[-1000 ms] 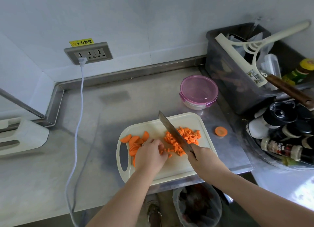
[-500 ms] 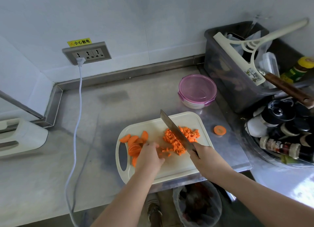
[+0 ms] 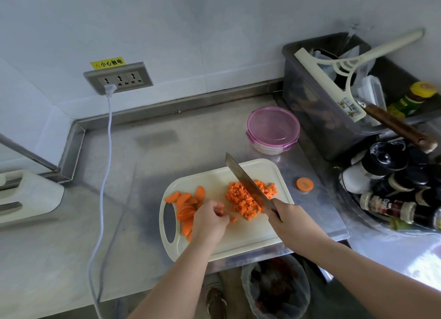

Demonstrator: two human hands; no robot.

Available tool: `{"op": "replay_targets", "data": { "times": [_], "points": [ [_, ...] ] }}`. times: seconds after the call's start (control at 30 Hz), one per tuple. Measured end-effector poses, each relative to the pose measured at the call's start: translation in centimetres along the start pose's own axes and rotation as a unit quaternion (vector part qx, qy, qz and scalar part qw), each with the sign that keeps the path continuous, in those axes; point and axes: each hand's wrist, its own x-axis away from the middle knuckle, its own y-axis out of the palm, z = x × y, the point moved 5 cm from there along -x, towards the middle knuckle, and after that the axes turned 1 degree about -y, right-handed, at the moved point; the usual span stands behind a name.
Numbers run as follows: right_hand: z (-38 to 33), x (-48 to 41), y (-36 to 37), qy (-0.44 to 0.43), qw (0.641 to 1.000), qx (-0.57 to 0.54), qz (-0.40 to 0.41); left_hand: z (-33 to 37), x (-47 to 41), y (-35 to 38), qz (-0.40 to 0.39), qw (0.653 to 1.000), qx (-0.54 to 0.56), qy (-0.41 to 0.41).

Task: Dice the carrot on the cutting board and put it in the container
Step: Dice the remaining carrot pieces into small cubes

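Behind the cream cutting board stands a round container with its pink lid on; its contents cannot be made out. To the board's far right, a dark bin holds a squeegee and plastic bags. The board lies at the front edge of a steel counter, with a wall socket behind it to the left. Diced carrot is heaped on the board's right half and carrot slices on its left. The right hand grasps the knife, its blade across the dice. The left hand is curled between slices and dice; whether it pinches a piece I cannot tell.
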Motion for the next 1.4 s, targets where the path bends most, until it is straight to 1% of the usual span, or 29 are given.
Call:
{"op": "replay_targets", "data": {
  "times": [0.03, 0.1, 0.2, 0.27, 0.33, 0.37, 0.43, 0.5, 0.53, 0.57, 0.6, 0.63, 0.67, 0.7, 0.73, 0.77, 0.8, 0.83, 0.9, 1.0, 1.07, 1.1, 1.13, 1.2, 1.23, 1.33, 1.4],
  "points": [
    [0.0, 0.0, -0.1, -0.002, 1.0, 0.0, 0.001, -0.1, 0.0, 0.3, -0.009, 1.0, 0.011, -0.008],
    [-0.1, 0.0, -0.3, -0.007, 1.0, 0.003, 0.005, 0.2, -0.2, 1.1, -0.039, 0.996, 0.072, -0.023],
    [0.0, -0.1, -0.5, -0.011, 1.0, -0.001, 0.014, 0.8, -0.2, 2.3, -0.093, 0.975, 0.192, -0.059],
    [0.1, -0.1, -0.7, -0.016, 1.0, -0.002, 0.017, 0.9, -0.1, 2.1, -0.102, 0.962, 0.242, -0.067],
    [0.2, -0.1, -0.9, -0.03, 0.999, 0.01, 0.023, 0.9, 0.0, 0.7, -0.066, 0.961, 0.263, -0.054],
    [0.1, -0.1, -1.1, -0.038, 0.999, 0.027, 0.027, 0.9, 0.1, -0.4, -0.033, 0.96, 0.275, -0.049],
    [0.0, 0.0, -1.6, -0.059, 0.993, 0.09, 0.046, 0.9, 0.0, -2.9, 0.059, 0.951, 0.299, -0.051],
    [-0.3, 0.3, -2.2, -0.088, 0.98, 0.166, 0.066, 1.6, 0.0, -5.5, 0.157, 0.94, 0.3, -0.041],
    [-0.5, 0.5, -2.6, -0.103, 0.973, 0.195, 0.075, 2.4, 0.0, -6.7, 0.199, 0.94, 0.277, -0.013],
    [-0.6, 0.8, -2.9, -0.113, 0.966, 0.22, 0.081, 3.5, 0.2, -7.8, 0.233, 0.942, 0.24, 0.032],
    [-0.8, 0.9, -3.1, -0.123, 0.96, 0.238, 0.088, 4.8, 0.4, -8.6, 0.254, 0.943, 0.193, 0.092],
    [-0.8, 1.0, -3.3, -0.129, 0.954, 0.255, 0.091, 6.4, 0.6, -9.0, 0.249, 0.945, 0.136, 0.162],
    [-0.8, 1.1, -3.4, -0.137, 0.948, 0.271, 0.095, 7.8, 0.8, -8.7, 0.209, 0.948, 0.075, 0.23],
    [-1.0, 1.1, -3.5, -0.149, 0.942, 0.282, 0.102, 9.0, 0.9, -7.6, 0.138, 0.95, 0.013, 0.281],
    [-1.0, 1.1, -3.5, -0.166, 0.933, 0.297, 0.115, 9.8, 1.1, -6.2, 0.051, 0.949, -0.053, 0.306],
    [-0.9, 1.1, -3.4, -0.179, 0.927, 0.305, 0.127, 10.2, 1.2, -4.6, -0.024, 0.942, -0.12, 0.313],
    [-0.9, 1.2, -3.4, -0.193, 0.918, 0.32, 0.137, 10.3, 1.3, -3.1, -0.074, 0.931, -0.177, 0.31],
    [-1.0, 1.2, -3.4, -0.195, 0.915, 0.323, 0.143, 10.3, 1.3, -2.0, -0.1, 0.922, -0.22, 0.302],
    [-1.0, 1.1, -3.0, -0.194, 0.916, 0.325, 0.136, 10.3, 1.0, -0.5, -0.11, 0.91, -0.274, 0.29],
    [-1.1, 1.0, -2.5, -0.205, 0.909, 0.338, 0.136, 10.0, 0.2, 0.2, -0.09, 0.909, -0.3, 0.275],
    [-1.2, 1.2, -2.0, -0.198, 0.911, 0.346, 0.108, 9.8, -0.1, -0.1, -0.069, 0.919, -0.277, 0.273],
    [-1.3, 1.2, -2.0, -0.194, 0.916, 0.335, 0.109, 9.7, -0.3, -0.5, -0.058, 0.928, -0.248, 0.273],
    [-0.9, 1.0, -1.8, -0.183, 0.927, 0.315, 0.092, 9.6, -0.5, -1.1, -0.044, 0.939, -0.208, 0.27],
    [-0.6, 1.0, -1.6, -0.152, 0.955, 0.252, 0.047, 9.2, -0.8, -2.8, -0.004, 0.959, -0.115, 0.26],
    [-0.5, 1.0, -1.3, -0.139, 0.964, 0.222, 0.038, 8.9, -0.9, -3.9, 0.024, 0.964, -0.072, 0.256],
    [-0.5, 0.6, 0.0, -0.089, 0.99, 0.112, 0.006, 7.5, -0.6, -7.5, 0.114, 0.966, 0.025, 0.229],
    [-1.0, 0.1, 1.5, -0.069, 0.997, 0.035, -0.009, 5.8, -0.6, -9.2, 0.148, 0.968, 0.059, 0.195]
  ]
}}
